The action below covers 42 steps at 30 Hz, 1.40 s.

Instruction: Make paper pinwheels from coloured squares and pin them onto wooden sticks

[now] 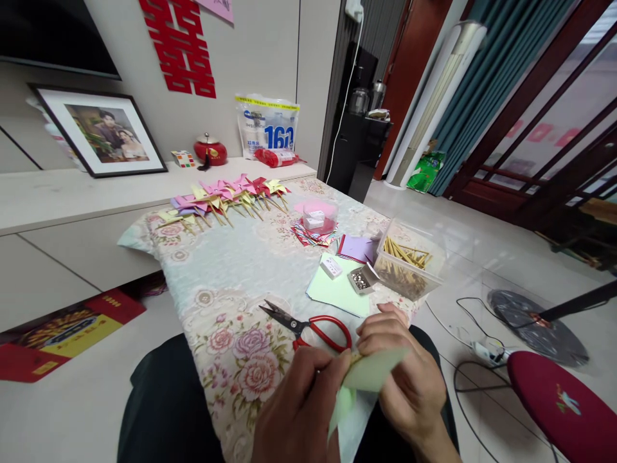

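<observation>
My left hand (299,411) and my right hand (405,373) are both closed on a pale green folded paper piece (371,376) at the near edge of the table. A thin wooden stick tip shows between my fingers. Red-handled scissors (308,325) lie open on the floral tablecloth (226,283) just beyond my hands. Pale green paper sheets (337,289) lie further on, with a small open box of pins (360,280) and a small white box (331,267) on them.
A clear tub of wooden sticks (407,263) stands at the right edge. Several finished paper pinwheels (226,199) lie in a row at the far end. A clear cup (319,217) sits on coloured paper squares. A red stool (563,399) and cables are on the floor to the right.
</observation>
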Available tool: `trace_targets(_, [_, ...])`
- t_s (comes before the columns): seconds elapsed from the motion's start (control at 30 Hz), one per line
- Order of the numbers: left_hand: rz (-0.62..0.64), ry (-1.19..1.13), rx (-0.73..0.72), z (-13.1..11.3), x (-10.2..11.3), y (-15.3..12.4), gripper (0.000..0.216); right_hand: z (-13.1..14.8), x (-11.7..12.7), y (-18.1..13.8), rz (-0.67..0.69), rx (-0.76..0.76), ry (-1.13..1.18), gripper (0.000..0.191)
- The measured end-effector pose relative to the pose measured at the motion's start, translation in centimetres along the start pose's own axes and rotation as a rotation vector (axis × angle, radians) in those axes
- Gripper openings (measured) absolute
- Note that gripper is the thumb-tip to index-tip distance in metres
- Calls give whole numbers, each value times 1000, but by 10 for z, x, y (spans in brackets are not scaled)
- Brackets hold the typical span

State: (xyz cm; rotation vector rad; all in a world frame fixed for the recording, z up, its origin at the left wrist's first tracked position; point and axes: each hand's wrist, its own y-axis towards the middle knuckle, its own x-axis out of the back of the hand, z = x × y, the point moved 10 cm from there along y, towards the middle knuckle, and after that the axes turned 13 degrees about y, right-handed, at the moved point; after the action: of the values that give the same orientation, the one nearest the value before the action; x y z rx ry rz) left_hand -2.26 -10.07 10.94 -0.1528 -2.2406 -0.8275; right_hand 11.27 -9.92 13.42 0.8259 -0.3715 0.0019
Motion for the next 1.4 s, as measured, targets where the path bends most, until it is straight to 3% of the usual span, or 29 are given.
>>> trace_targets(0.07, [42, -98, -21, 7, -6, 3, 45, -6, -5, 6, 58, -30, 60, 16])
trace_targets(0.23, [152, -366, 307, 46, -26, 9, 30, -36, -19, 20, 197, -243, 139, 10])
trace_targets(0.43, [322, -715, 609, 67, -62, -4, 12, -79, -40, 11, 324, -589, 315, 18])
trace_targets(0.53, [398, -920, 744, 74, -84, -20, 39, -91, -49, 4, 350, -701, 380, 24])
trace_targets(0.6, [361, -983, 829, 84, -90, -28, 49, -95, -52, 3, 350, -729, 389, 26])
trace_targets(0.77, [287, -946, 892, 99, -96, -32, 31, -86, -53, 10, 399, -625, 283, 22])
trace_targets(0.9, [210, -1068, 949, 99, -103, -31, 31, -74, -37, 18, 378, -463, 257, 38])
trace_targets(1.0, [197, -1119, 975, 95, -106, -30, 33, -67, -27, 19, 371, -339, 166, 37])
trace_targets(1.2, [210, -1067, 983, 92, -111, -33, 29, -53, -38, 14, 456, -154, 2, 40])
trace_targets(1.4, [199, -1048, 1014, 93, -112, -37, 30, -47, -44, 15, 467, -77, -15, 35])
